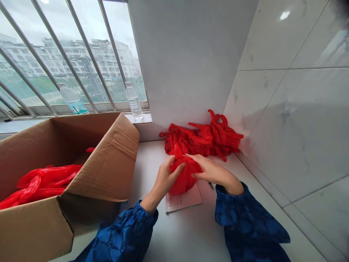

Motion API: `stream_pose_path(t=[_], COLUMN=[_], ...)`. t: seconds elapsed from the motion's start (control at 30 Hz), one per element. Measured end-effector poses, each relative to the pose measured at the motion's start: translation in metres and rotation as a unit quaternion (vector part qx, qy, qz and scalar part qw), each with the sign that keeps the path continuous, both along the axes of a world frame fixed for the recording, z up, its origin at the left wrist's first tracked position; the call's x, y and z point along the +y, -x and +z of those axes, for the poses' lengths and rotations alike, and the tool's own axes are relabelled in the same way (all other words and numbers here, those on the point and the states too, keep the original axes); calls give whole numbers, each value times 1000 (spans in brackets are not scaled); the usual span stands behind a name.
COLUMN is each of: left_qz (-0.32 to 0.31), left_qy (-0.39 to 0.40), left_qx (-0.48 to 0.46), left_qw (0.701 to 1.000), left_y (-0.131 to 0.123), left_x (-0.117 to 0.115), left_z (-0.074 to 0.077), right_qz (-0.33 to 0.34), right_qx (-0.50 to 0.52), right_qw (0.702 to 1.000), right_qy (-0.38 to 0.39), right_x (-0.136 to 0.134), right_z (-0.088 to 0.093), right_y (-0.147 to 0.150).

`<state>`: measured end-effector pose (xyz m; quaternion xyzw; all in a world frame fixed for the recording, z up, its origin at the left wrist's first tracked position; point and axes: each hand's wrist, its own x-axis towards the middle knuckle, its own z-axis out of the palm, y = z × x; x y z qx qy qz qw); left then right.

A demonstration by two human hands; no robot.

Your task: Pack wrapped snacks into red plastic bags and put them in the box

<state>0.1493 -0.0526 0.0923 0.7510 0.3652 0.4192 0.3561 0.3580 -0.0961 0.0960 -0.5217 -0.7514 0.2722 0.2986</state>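
The red plastic bundle (185,177) is held between both hands at the centre of the view, gathered into a rounded ball with a twisted peak at the top. It is cupped by the left hand (166,178), whose fingers are curled around its left side, while the right hand (212,171) is laid across its upper right with the fingers extended close together, pressing rather than pinching. A printed paper sheet (183,199) lies beneath it at 6 o'clock. At 12 o'clock, a heap of red plastic bags (201,140) lies against the tiled wall (289,109), which runs along 3 o'clock. At 9 o'clock stands an open cardboard box (105,160), with red plastic bags (40,183) inside, and two water bottles (133,100) stand beyond it at 11 o'clock on the window ledge.
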Motion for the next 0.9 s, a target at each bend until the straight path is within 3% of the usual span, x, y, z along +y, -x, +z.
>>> stream_pose_path(t=[0.07, 0.23, 0.37, 0.5, 0.67, 0.77, 0.9], left_qz=[3, 2, -13, 11, 15, 8, 13], left_qy=[-9, 13, 16, -46, -135, -151, -143], left_qx=[-20, -48, -33, 13, 146, 242, 328], left_qw=[1000, 999, 999, 999, 980, 958, 934], left_y=[3, 15, 17, 22, 24, 21, 22], left_x=[3, 9, 11, 13, 2, -6, -7], left_z=[-3, -11, -13, -12, -19, -39, -73], right_qz=[4, -127, -108, -83, -34, 19, -4], right_qx=[24, 0, -64, -95, -17, -66, -128], right_qw=[999, 989, 991, 991, 998, 998, 990], right_qy=[-38, -76, -40, -48, -59, 7, 58], right_x=[2, -7, -17, -15, 3, 15, 19], right_z=[2, 9, 14, 12, -21, -52, -85], right_y=[1, -6, -3, -6, 0, 21, 43])
